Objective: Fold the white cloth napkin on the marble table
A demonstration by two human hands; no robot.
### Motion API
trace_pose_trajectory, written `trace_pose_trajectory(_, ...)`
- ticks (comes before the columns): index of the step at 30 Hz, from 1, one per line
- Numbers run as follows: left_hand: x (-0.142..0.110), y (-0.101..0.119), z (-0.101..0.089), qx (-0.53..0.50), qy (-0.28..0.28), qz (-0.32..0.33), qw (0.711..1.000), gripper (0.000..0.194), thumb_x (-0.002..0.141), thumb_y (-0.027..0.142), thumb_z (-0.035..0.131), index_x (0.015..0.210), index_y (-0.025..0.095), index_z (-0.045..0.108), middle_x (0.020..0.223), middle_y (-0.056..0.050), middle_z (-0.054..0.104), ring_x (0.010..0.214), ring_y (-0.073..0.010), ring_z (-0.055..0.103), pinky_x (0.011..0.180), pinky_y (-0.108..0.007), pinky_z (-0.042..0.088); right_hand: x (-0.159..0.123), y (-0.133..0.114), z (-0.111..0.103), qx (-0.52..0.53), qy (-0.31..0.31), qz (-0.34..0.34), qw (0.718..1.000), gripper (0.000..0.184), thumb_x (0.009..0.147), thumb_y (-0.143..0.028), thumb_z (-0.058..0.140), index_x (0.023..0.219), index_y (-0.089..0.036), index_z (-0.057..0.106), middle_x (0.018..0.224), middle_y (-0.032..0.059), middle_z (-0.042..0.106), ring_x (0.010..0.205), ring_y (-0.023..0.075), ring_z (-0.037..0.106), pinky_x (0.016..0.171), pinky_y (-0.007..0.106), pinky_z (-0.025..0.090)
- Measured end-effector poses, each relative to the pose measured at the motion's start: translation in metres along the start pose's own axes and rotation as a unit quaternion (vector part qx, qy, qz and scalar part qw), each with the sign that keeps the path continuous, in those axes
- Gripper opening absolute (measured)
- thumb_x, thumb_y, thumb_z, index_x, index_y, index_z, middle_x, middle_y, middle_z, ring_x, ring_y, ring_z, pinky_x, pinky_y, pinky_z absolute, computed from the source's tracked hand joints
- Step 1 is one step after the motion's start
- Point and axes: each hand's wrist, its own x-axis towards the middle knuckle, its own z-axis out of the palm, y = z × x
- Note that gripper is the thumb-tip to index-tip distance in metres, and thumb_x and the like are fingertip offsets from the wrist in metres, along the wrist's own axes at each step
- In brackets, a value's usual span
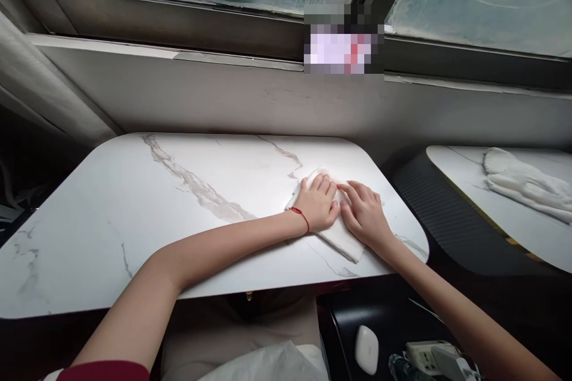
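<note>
On the marbled table (pixel 111 190), a white cloth (pixel 344 239) is slanting lengthwise from far left to near right beneath the flat left hand (pixel 318 205) and loosely spread right hand (pixel 365 214).

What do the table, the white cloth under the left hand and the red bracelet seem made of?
Table: smooth, softly shiny, perhaps stone or marble-look laminate; grey-brown veins cross its white surface.
Cloth: soft, matte fabric, maybe cotton; its folded edge looks slightly fuzzy.
Bracelet: probably cord; it looks thin and knotted, finish unclear.
</note>
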Motion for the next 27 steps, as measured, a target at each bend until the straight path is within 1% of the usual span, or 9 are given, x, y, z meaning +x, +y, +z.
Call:
trace_pose_trajectory(4,0.019,-0.01,0.003,-0.02,0.001,-0.005,1.0,0.053,0.099,0.033,0.04,0.146,0.01,0.049,0.158,-0.019,0.045,0.149,-0.0306,0.038,0.116,-0.054,0.037,0.017,0.011,0.008,-0.026,-0.026,0.019,0.999,0.04,0.098,-0.029,0.037,0.13,-0.018,0.058,0.126,0.0166,0.061,0.115,0.0328,0.057,0.092,0.047,0.046)
trace_pose_trajectory(9,0.06,-0.029,0.009,-0.038,0.004,-0.026,0.999,0.048,0.098,0.028,0.042,0.143,0.015,0.052,0.156,-0.016,0.048,0.146,-0.0276,0.041,0.116,-0.049,0.036,0.059,0.03,0.027,-0.059,-0.085,0.072,0.992,0.045,0.097,-0.027,0.033,0.132,-0.016,0.057,0.128,0.0187,0.061,0.116,0.035,0.055,0.096,0.051,0.044)
trace_pose_trajectory(12,0.087,-0.042,0.014,-0.042,0.015,-0.051,0.998,0.046,0.097,0.026,0.042,0.141,0.018,0.053,0.154,-0.013,0.051,0.143,-0.027,0.044,0.114,-0.048,0.038,0.088,0.047,0.039,-0.038,-0.11,0.088,0.989,0.046,0.095,-0.028,0.033,0.133,-0.015,0.056,0.131,0.0205,0.06,0.119,0.0366,0.053,0.1,0.055,0.042)
trace_pose_trajectory(15,0.11,-0.052,0.018,-0.043,0.016,-0.065,0.997,0.045,0.097,0.027,0.043,0.14,0.017,0.053,0.153,-0.013,0.051,0.142,-0.0276,0.044,0.112,-0.048,0.038,0.11,0.067,0.048,0.02,-0.131,0.105,0.986,0.046,0.094,-0.029,0.034,0.134,-0.017,0.055,0.136,0.019,0.058,0.125,0.036,0.051,0.105,0.056,0.039)
trace_pose_trajectory(17,0.122,-0.058,0.02,-0.047,0.016,-0.06,0.997,0.044,0.097,0.029,0.044,0.139,0.017,0.053,0.153,-0.013,0.051,0.141,-0.0281,0.044,0.112,-0.048,0.037,0.116,0.079,0.052,0.054,-0.131,0.108,0.984,0.046,0.094,-0.031,0.035,0.135,-0.02,0.055,0.139,0.0172,0.057,0.129,0.0348,0.05,0.108,0.057,0.037)
trace_pose_trajectory(20,0.135,-0.066,0.021,-0.061,0.019,-0.044,0.997,0.042,0.098,0.032,0.045,0.136,0.019,0.055,0.15,-0.011,0.053,0.139,-0.0278,0.045,0.111,-0.047,0.038,0.117,0.087,0.055,0.065,-0.098,0.099,0.988,0.046,0.098,-0.034,0.032,0.136,-0.022,0.055,0.142,0.0164,0.056,0.135,0.0332,0.046,0.11,0.057,0.035)
trace_pose_trajectory(22,0.142,-0.07,0.022,-0.073,0.014,-0.034,0.997,0.04,0.098,0.033,0.045,0.134,0.019,0.055,0.149,-0.011,0.055,0.138,-0.0273,0.046,0.11,-0.046,0.038,0.115,0.088,0.054,0.053,-0.087,0.1,0.99,0.047,0.1,-0.034,0.031,0.137,-0.022,0.055,0.144,0.017,0.055,0.137,0.0327,0.045,0.111,0.056,0.034)
trace_pose_trajectory(27,0.156,-0.077,0.021,-0.103,0.004,-0.022,0.994,0.039,0.097,0.033,0.046,0.132,0.02,0.056,0.147,-0.008,0.056,0.135,-0.0255,0.048,0.108,-0.043,0.039,0.115,0.088,0.051,0.023,-0.091,0.119,0.988,0.049,0.101,-0.034,0.029,0.139,-0.019,0.055,0.146,0.0175,0.054,0.137,0.0317,0.046,0.111,0.053,0.035)
